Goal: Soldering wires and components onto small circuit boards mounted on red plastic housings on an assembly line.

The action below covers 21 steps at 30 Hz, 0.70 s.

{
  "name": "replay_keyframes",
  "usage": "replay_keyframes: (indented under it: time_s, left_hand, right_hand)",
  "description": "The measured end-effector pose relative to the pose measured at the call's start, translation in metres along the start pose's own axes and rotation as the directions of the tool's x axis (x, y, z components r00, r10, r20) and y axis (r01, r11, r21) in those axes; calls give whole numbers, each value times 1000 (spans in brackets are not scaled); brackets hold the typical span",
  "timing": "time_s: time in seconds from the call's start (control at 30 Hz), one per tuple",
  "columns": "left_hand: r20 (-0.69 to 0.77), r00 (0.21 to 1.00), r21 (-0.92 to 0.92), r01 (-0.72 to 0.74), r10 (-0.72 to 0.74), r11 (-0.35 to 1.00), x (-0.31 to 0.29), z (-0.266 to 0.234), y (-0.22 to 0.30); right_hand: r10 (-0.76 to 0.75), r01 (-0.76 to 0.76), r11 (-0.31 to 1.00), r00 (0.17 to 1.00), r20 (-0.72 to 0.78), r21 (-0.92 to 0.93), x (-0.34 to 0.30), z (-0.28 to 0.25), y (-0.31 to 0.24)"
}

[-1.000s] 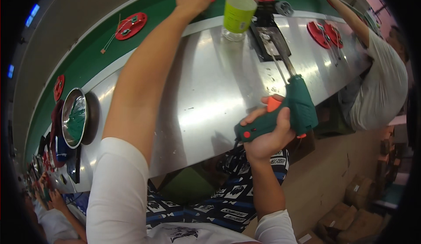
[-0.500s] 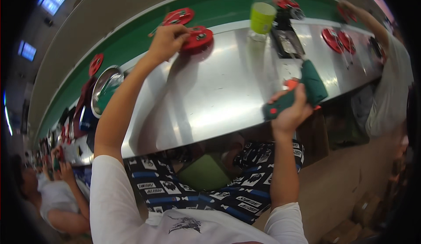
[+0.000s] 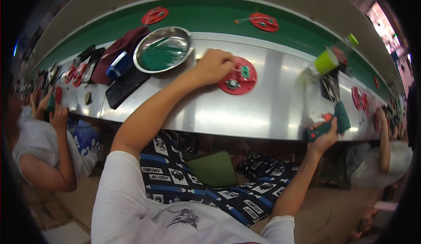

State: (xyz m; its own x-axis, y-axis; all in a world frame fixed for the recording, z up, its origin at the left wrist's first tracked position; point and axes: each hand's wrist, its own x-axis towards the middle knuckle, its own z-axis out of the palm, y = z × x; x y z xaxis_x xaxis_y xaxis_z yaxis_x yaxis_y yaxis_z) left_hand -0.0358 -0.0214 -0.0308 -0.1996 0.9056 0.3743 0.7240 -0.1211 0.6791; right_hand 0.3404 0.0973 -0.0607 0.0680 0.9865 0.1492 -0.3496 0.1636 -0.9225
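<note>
Left hand: your left hand (image 3: 215,66) is curled at the left rim of the red disc, seemingly closed on it, though the fingertips are partly hidden.
Red disc: the red disc (image 3: 246,85) is over the table (image 3: 210,112) in front of you, to the right of the steel bowl (image 3: 189,47) of green strips (image 3: 162,54).
Right hand: your right hand (image 3: 325,141) is wrapped around the handle of the green glue gun (image 3: 342,118).
Gun tip: it points to the black tray (image 3: 327,90) near the bottle (image 3: 325,62), well apart from the disc.
Done on the disc: a round metal part and a green piece sit on its face.
Left on the disc: you appear not to be gluing at this moment; whether its parts are fixed, I cannot tell.
</note>
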Motion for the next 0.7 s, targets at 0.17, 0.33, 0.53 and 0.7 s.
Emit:
replay_keyframes:
  time_s: [0.17,0.33,0.53,0.7]
  left_hand:
    - [-16,983,77,-183,185,980,2,11,5]
    - [-150,987,353,-5,62,936,1,20,15]
    - [-135,991,262,59,-24,963,-1,-13,16]
    - [-432,886,211,281,-169,936,5,-112,5]
  right_hand:
    - [-142,146,989,983,114,-24,-13,2,1]
    - [-7,6,1000,966,257,3,-40,79,-14]
    - [110,-98,994,954,281,-58,-37,88,-5]
    - [188,-161,979,949,254,-123,-39,90,-14]
